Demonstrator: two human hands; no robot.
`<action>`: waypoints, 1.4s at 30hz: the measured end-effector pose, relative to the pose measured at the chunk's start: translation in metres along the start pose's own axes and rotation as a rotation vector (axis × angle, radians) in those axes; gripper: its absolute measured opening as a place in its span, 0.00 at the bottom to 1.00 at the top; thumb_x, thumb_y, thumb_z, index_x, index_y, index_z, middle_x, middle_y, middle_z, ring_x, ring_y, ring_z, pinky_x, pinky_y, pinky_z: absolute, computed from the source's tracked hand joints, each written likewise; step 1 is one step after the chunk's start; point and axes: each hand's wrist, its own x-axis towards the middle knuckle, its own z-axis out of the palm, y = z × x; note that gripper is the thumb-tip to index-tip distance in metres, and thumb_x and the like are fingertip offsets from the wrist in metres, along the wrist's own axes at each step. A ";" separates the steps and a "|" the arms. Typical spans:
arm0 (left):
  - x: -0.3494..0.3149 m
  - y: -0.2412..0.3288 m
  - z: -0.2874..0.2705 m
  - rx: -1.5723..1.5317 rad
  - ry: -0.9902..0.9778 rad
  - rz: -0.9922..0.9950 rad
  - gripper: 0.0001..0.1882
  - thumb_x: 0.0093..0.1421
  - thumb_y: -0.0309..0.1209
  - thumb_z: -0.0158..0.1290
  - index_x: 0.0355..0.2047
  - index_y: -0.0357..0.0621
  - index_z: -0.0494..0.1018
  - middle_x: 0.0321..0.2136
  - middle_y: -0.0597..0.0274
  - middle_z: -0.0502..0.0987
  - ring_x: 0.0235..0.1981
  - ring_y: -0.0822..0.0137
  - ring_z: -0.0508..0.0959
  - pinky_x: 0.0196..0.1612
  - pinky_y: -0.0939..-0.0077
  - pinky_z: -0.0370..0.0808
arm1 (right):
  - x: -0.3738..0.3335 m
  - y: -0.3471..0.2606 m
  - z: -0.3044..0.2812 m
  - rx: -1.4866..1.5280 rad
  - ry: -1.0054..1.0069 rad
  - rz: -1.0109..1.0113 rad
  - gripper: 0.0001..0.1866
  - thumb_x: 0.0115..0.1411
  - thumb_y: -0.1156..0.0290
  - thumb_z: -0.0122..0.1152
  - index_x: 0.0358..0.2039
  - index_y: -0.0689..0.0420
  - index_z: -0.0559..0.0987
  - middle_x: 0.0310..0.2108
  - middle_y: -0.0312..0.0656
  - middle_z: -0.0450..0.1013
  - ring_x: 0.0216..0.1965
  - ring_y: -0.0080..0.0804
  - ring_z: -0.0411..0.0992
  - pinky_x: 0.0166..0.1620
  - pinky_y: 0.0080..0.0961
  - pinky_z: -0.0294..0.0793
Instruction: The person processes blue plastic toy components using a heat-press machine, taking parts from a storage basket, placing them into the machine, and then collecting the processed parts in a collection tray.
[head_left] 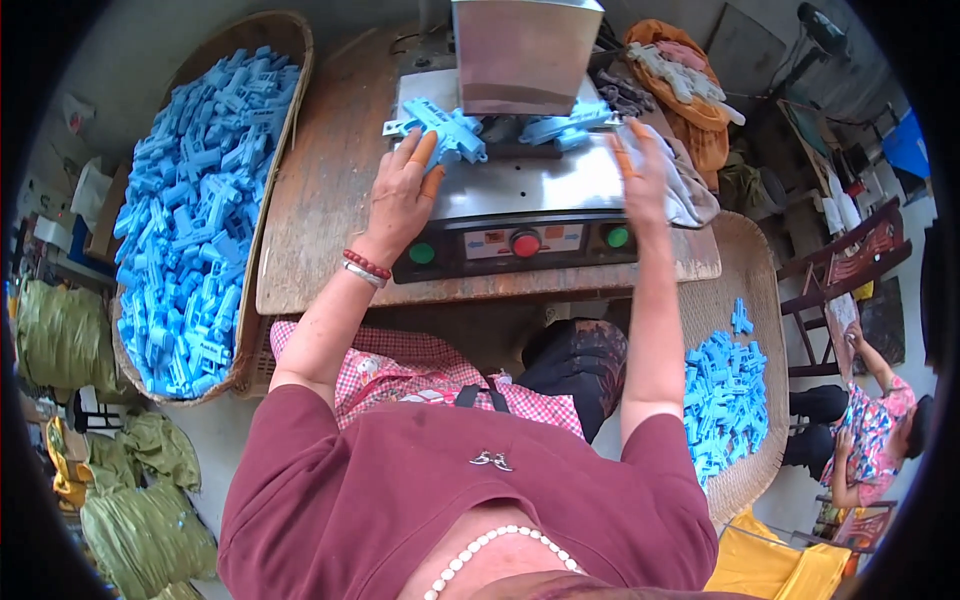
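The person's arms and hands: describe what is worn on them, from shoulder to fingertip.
Short maroon sleeves end above the elbows; the forearms are bare. The left wrist carries a red bead bracelet and a silver bangle. The left hand and the right hand wear orange finger cots on some fingertips.

A small rectangular label, pale with orange and blue patches, sits on the machine's dark front panel behind the red button. Green sacks, tied shut, are heaped on the floor at far left.
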 end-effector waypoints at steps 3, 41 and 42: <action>0.003 0.002 0.007 -0.037 0.021 -0.013 0.23 0.59 0.29 0.55 0.55 0.40 0.70 0.55 0.46 0.70 0.45 0.48 0.72 0.50 0.62 0.71 | 0.009 -0.004 0.047 -0.158 -0.147 -0.174 0.40 0.49 0.52 0.71 0.59 0.58 0.68 0.54 0.53 0.68 0.58 0.50 0.64 0.60 0.41 0.61; -0.113 -0.273 -0.121 0.312 0.449 -0.439 0.21 0.49 0.44 0.64 0.36 0.41 0.75 0.35 0.54 0.76 0.40 0.51 0.73 0.42 0.56 0.71 | -0.146 0.075 -0.056 0.026 0.009 0.589 0.35 0.61 0.65 0.64 0.64 0.64 0.60 0.58 0.47 0.65 0.57 0.34 0.64 0.60 0.27 0.61; -0.137 -0.314 -0.142 0.589 0.291 -0.528 0.24 0.49 0.46 0.63 0.38 0.41 0.74 0.35 0.52 0.75 0.39 0.51 0.74 0.40 0.57 0.72 | -0.154 0.066 -0.057 -0.019 0.089 0.588 0.34 0.62 0.67 0.63 0.63 0.64 0.60 0.58 0.47 0.65 0.58 0.34 0.64 0.60 0.28 0.62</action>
